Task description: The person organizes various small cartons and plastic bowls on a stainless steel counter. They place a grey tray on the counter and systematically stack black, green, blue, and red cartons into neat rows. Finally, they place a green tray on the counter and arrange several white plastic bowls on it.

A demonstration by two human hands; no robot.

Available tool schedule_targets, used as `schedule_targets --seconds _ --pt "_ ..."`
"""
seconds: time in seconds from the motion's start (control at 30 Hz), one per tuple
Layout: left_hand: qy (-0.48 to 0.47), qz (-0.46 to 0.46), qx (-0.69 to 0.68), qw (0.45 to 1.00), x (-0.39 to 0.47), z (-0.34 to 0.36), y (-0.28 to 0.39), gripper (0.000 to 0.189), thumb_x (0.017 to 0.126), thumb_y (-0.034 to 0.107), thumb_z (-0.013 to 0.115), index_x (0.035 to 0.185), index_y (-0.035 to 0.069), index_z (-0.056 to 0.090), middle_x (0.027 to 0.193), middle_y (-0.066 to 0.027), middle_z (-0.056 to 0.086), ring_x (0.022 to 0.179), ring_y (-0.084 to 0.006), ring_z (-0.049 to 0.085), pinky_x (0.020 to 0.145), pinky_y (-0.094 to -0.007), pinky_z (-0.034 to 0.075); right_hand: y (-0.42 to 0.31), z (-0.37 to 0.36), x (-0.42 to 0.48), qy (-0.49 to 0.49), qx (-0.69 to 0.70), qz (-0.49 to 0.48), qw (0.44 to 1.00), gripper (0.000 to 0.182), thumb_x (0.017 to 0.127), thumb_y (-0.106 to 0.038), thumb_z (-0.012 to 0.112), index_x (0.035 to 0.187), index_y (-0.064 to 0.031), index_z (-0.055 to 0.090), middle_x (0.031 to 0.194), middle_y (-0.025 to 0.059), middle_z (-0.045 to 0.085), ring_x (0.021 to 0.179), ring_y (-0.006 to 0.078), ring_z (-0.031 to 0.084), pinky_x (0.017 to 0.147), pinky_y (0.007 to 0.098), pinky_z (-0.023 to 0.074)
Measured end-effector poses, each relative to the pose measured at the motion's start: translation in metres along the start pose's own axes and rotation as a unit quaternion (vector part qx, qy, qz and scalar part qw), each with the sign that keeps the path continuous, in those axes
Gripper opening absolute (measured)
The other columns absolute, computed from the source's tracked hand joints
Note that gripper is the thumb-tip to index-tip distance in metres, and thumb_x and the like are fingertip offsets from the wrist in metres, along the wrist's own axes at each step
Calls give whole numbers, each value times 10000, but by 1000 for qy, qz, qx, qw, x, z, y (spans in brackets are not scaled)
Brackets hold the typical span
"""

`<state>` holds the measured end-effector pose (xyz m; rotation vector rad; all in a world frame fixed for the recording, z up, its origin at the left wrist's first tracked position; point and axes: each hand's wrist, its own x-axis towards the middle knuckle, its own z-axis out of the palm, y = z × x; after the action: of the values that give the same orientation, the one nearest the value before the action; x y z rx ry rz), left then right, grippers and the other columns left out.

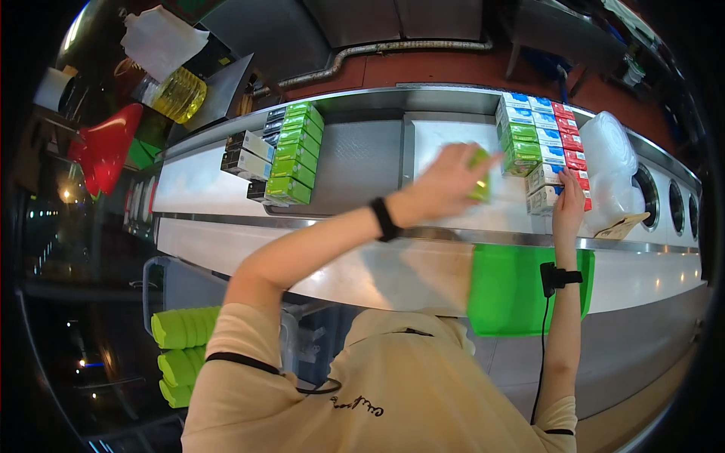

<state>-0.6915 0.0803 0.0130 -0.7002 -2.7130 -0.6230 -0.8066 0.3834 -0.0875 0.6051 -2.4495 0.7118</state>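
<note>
My left hand [450, 180], blurred, has its fingers around a small green carton [480, 182] above the white counter section. My right hand [568, 198] rests its fingertips on the front of a carton block at the right; whether it grips one is hard to see. That block has green-and-white cartons [521, 150] on its left, blue-and-white cartons [548, 137] in the middle and red-and-white cartons [571, 142] on the right. Two pale cartons [544, 187] lie at its near end. Farther left stands a row of green cartons [291, 161] beside black-and-cream cartons [247, 154].
A metal tray [359, 161] is set in the counter. Stacked clear plastic lids or bowls [609, 150] stand right of the cartons, near round openings [645, 195]. A green board [527, 294] lies at the front ledge. Lime-green containers [184, 328] are stacked lower left; a red lamp shade [110, 150] hangs above.
</note>
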Motion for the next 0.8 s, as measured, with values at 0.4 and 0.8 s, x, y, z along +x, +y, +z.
schedule_targets --seconds 0.4,0.8 --pt "-97 -210 182 956 -119 -99 -245 924 712 246 829 1488 195 330 1422 -206 408 1350 -407 365 1142 -546 255 -5 -3 9 -49 -20 6 999 441 876 48 474 1303 -23 558 1322 158 583 1229 350 533 1037 438 410" --pt "-212 -208 364 883 -130 -102 -275 1029 716 279 818 1546 231 212 1548 -210 264 1421 -385 293 1151 -572 242 0 -7 8 -81 -36 0 996 358 866 43 484 1205 -9 588 1335 157 577 1268 341 515 1046 435 412"
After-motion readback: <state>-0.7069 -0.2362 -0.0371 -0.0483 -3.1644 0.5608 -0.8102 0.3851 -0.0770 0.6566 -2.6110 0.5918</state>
